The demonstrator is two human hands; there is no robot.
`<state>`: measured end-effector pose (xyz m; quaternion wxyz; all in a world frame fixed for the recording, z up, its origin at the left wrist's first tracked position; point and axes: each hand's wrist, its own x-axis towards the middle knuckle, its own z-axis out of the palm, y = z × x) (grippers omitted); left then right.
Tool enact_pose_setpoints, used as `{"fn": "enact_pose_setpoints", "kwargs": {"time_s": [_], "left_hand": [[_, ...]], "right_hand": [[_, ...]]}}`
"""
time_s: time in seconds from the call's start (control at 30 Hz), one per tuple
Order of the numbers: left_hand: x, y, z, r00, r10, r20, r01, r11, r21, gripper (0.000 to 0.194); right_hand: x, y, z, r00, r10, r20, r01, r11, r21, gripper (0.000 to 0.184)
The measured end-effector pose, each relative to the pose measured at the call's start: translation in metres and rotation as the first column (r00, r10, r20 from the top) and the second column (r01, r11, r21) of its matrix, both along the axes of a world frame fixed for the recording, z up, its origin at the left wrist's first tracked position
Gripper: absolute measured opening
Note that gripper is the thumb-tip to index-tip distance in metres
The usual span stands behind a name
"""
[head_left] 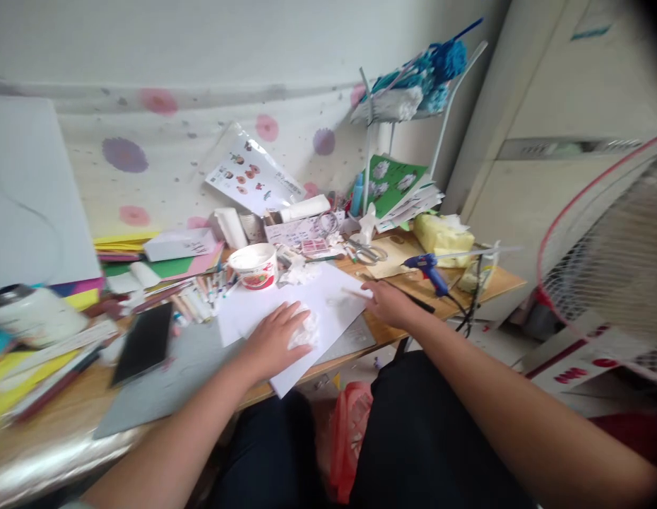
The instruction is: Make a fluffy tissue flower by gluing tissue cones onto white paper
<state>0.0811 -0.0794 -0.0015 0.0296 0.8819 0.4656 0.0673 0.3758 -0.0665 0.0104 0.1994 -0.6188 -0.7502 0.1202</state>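
Observation:
My left hand [275,338] lies on a white sheet of paper [328,304] spread over a grey cutting mat [174,375], its fingers curled over a crumpled white wad [306,331]. My right hand [388,302] rests at the sheet's right edge and pinches a thin white stick [354,292] that points left over the paper. A white bowl with a red pattern [254,266] stands just behind the sheet. A blue glue gun [427,268] lies to the right of my right hand, with its black cord running off the desk.
The wooden desk [498,283] is crowded: scissors [369,252], coloured paper stacks [164,265], pens, a black phone [144,342], a white jar [32,314], a yellow tissue pack [443,239]. A wire rack [407,106] stands at the back. A fan [614,261] is on the right.

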Motion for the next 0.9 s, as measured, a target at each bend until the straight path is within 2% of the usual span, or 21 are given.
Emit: {"fn": "enact_pose_setpoints", "kwargs": {"time_s": [0.07, 0.13, 0.2, 0.27, 0.3, 0.37, 0.53, 0.7, 0.77, 0.83, 0.87, 0.9], "left_hand": [[-0.009, 0.007, -0.004, 0.998, -0.029, 0.054, 0.026, 0.998, 0.058, 0.058], [-0.019, 0.013, -0.007, 0.989, -0.078, 0.123, 0.061, 0.989, 0.137, 0.055], [-0.029, 0.019, -0.007, 0.974, -0.136, 0.181, 0.095, 0.971, 0.220, 0.048], [-0.037, 0.024, -0.004, 0.956, -0.192, 0.220, 0.123, 0.948, 0.292, 0.037], [-0.040, 0.025, 0.000, 0.948, -0.216, 0.232, 0.137, 0.938, 0.317, 0.031], [-0.045, 0.029, 0.008, 0.935, -0.254, 0.248, 0.160, 0.925, 0.345, 0.026], [-0.047, 0.036, 0.020, 0.915, -0.288, 0.283, 0.198, 0.931, 0.307, 0.030], [-0.045, 0.029, 0.015, 0.873, -0.404, 0.274, 0.363, 0.912, 0.191, 0.024], [-0.045, 0.022, 0.010, 0.873, -0.417, 0.254, 0.389, 0.908, 0.155, 0.026], [-0.047, 0.018, 0.006, 0.879, -0.412, 0.239, 0.394, 0.911, 0.119, 0.028], [-0.049, 0.017, 0.004, 0.878, -0.417, 0.236, 0.403, 0.909, 0.107, 0.027], [-0.050, 0.016, 0.004, 0.874, -0.424, 0.236, 0.412, 0.906, 0.100, 0.026]], "right_hand": [[0.016, -0.007, 0.001, 0.999, -0.031, 0.012, 0.031, 0.998, 0.049, 0.032], [0.041, -0.018, 0.001, 0.989, -0.148, 0.002, 0.146, 0.982, 0.121, 0.029], [0.071, -0.026, -0.001, 0.935, -0.353, -0.031, 0.352, 0.916, 0.192, 0.030], [0.098, -0.025, -0.005, 0.842, -0.536, -0.071, 0.537, 0.814, 0.221, 0.036], [0.108, -0.021, -0.008, 0.807, -0.584, -0.084, 0.587, 0.780, 0.216, 0.038], [0.121, -0.008, -0.013, 0.778, -0.622, -0.090, 0.626, 0.758, 0.182, 0.041], [0.126, 0.023, -0.015, 0.774, -0.631, -0.050, 0.633, 0.768, 0.099, 0.022], [0.127, 0.013, 0.012, 0.850, -0.505, -0.149, 0.518, 0.853, 0.066, 0.027], [0.116, 0.001, 0.026, 0.855, -0.464, -0.232, 0.491, 0.869, 0.069, 0.021], [0.091, -0.011, 0.037, 0.864, -0.393, -0.316, 0.432, 0.900, 0.063, 0.017], [0.074, -0.016, 0.041, 0.876, -0.325, -0.355, 0.365, 0.930, 0.048, 0.015], [0.055, -0.021, 0.045, 0.887, -0.207, -0.413, 0.236, 0.971, 0.021, 0.014]]}}
